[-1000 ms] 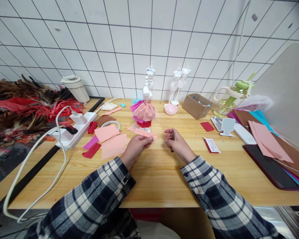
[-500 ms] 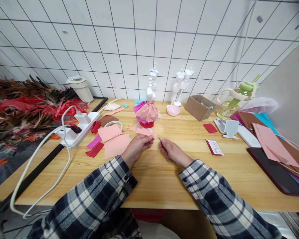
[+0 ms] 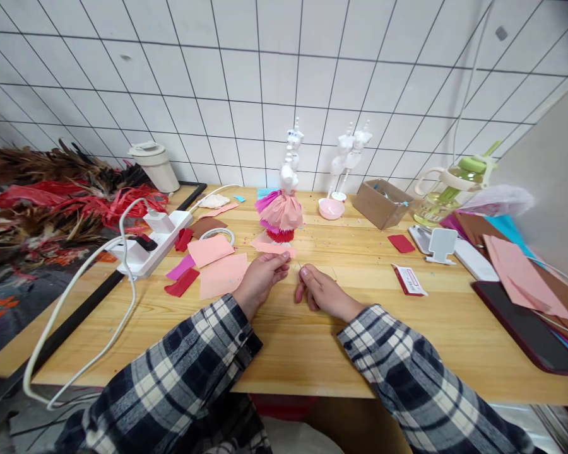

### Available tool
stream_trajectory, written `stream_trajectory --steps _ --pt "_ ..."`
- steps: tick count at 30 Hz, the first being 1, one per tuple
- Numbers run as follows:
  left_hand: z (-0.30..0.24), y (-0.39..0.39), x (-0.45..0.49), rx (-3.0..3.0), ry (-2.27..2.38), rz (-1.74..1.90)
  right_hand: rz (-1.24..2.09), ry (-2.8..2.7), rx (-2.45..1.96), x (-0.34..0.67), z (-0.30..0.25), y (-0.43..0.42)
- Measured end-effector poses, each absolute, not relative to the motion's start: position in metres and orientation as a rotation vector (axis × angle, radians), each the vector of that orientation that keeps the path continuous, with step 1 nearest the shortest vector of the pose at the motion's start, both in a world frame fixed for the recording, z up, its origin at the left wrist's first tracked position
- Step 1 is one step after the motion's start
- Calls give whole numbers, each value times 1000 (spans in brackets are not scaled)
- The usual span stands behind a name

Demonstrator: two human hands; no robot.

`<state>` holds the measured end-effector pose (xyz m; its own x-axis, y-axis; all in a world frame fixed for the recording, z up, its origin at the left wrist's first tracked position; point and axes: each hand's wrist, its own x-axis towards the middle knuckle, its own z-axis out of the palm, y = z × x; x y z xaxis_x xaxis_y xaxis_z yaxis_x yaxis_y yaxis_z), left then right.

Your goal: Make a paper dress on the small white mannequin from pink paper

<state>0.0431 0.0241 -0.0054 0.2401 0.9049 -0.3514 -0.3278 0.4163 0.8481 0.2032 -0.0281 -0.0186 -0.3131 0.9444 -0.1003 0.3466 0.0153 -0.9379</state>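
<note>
My left hand (image 3: 261,280) is closed, thumb and fingers pinching the right end of a peach-pink crepe paper strip (image 3: 272,248). Just to its right, my right hand (image 3: 324,290) pinches a thin, pointed, needle-like thing (image 3: 300,266) between thumb and forefinger; it is too small to name surely. A narrow gap separates the two hands. Behind them a white doll mannequin (image 3: 288,176) stands upright in a layered paper skirt (image 3: 284,211) of peach, magenta and red. Peach paper pieces (image 3: 223,275) lie left of my left hand, by a roll of white tape (image 3: 230,234).
A white power strip (image 3: 163,249) with cables lies at left, beside feathers and red ribbon. More mannequins (image 3: 350,151), a pink bowl (image 3: 331,209) and a cardboard box (image 3: 383,205) stand at the back. On the right are a phone stand (image 3: 441,244), a bottle (image 3: 454,189) and stacked paper.
The tip in my right hand now looks thinner and points up toward the strip, and the lower fingers have loosened. My left hand keeps its pinch on the paper. The view shifted slightly.
</note>
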Motion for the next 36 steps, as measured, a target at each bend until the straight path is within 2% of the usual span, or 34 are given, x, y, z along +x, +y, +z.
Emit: stream_trajectory --steps 12,36 --pt "-5 22 45 922 939 856 1152 -1789 -1359 202 -18 -27" --pt "-5 25 40 896 972 815 1142 -1866 -1342 215 -11 -24"
